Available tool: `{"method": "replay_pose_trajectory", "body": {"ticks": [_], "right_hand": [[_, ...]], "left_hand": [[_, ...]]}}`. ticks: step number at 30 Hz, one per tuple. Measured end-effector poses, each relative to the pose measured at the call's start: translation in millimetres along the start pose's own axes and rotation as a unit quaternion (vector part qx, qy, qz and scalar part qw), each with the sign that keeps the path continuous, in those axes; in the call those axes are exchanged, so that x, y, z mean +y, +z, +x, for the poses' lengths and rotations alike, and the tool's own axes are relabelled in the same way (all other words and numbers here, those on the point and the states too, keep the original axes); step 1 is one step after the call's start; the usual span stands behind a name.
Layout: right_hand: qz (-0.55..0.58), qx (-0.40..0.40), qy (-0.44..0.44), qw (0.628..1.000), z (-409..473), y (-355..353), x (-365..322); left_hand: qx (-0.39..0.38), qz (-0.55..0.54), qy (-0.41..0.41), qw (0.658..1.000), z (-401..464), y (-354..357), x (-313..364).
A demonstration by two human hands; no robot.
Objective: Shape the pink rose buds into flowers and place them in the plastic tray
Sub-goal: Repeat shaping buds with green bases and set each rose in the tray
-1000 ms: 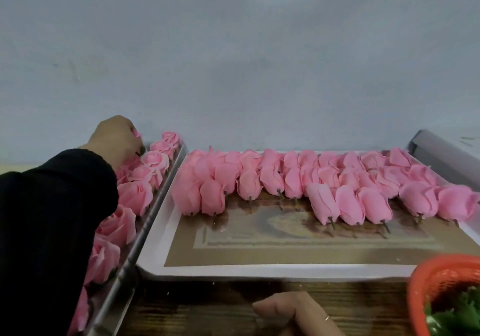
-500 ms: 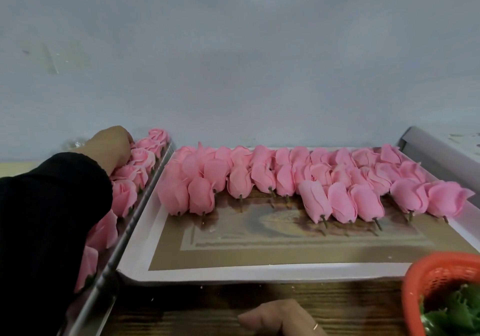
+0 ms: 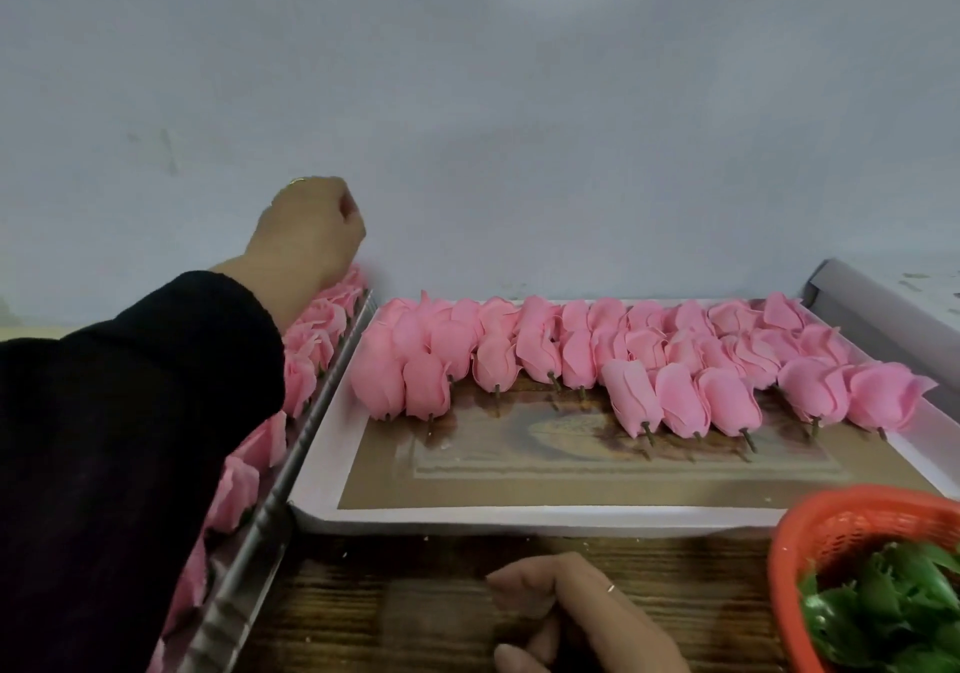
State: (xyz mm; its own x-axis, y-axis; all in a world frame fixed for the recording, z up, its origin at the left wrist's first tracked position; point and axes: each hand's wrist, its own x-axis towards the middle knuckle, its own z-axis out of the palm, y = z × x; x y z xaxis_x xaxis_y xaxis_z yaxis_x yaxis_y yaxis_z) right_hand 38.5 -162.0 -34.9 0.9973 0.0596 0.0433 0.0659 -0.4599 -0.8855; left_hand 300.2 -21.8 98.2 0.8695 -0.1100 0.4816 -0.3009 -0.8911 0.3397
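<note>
- My left hand (image 3: 306,228) hangs above the far end of the plastic tray (image 3: 317,415), fingers curled under; I cannot tell whether they pinch anything.
- My right hand (image 3: 576,615) rests on the wooden table (image 3: 395,605), fingers loosely curled, holding nothing.
- The shaped flowers (image 3: 311,339) fill the tray in a tight row, so my sleeve (image 3: 119,438) could brush and flatten them.
- The unshaped rose buds (image 3: 628,402) lie crowded on the white board (image 3: 519,514); grabbing one carelessly could drag its neighbours or crease petals.

Open brown strip along the near side of the white tray (image 3: 519,515) is free, but packed pink buds (image 3: 628,360) block its far half and an orange basket (image 3: 831,527) crowds the right corner.
</note>
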Motion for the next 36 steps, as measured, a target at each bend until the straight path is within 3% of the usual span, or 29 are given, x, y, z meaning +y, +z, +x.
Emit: {"method": "replay_pose_trajectory", "body": {"ticks": [1, 6, 10, 14, 16, 22, 29, 36], "right_hand": [[0.014, 0.07, -0.017, 0.997, 6.5, 0.1, -0.7], [0.05, 0.202, -0.01, 0.978, -0.3, -7.4, 6.2], [0.088, 0.249, 0.012, 0.964, -0.1, -13.4, 11.0], [0.121, 0.243, 0.029, 0.962, 0.6, -12.7, 7.1], [0.133, 0.227, 0.022, 0.964, 0.3, -13.8, 6.4], [0.154, 0.201, 0.016, 0.967, -0.9, -18.8, 2.7], [0.112, 0.199, 0.058, 0.972, 2.2, -19.7, 6.9], [0.106, 0.219, 0.034, 0.969, 0.3, -14.6, 8.0]], "left_hand": [[0.0, -0.028, 0.017, 0.999, -7.9, -1.8, 16.2], [-0.129, -0.068, 0.086, 0.986, -62.0, 18.5, 85.4], [-0.273, -0.107, 0.07, 0.953, -112.5, 59.1, 117.6], [-0.343, -0.208, -0.006, 0.916, -138.9, 86.8, 136.1], [-0.342, -0.24, -0.041, 0.907, -139.8, 94.1, 144.0], [-0.283, -0.242, -0.075, 0.925, -128.9, 107.9, 149.0], [-0.279, -0.245, -0.064, 0.926, -128.7, 120.3, 155.5], [-0.223, -0.406, -0.157, 0.873, -131.5, 108.3, 141.5]]}}
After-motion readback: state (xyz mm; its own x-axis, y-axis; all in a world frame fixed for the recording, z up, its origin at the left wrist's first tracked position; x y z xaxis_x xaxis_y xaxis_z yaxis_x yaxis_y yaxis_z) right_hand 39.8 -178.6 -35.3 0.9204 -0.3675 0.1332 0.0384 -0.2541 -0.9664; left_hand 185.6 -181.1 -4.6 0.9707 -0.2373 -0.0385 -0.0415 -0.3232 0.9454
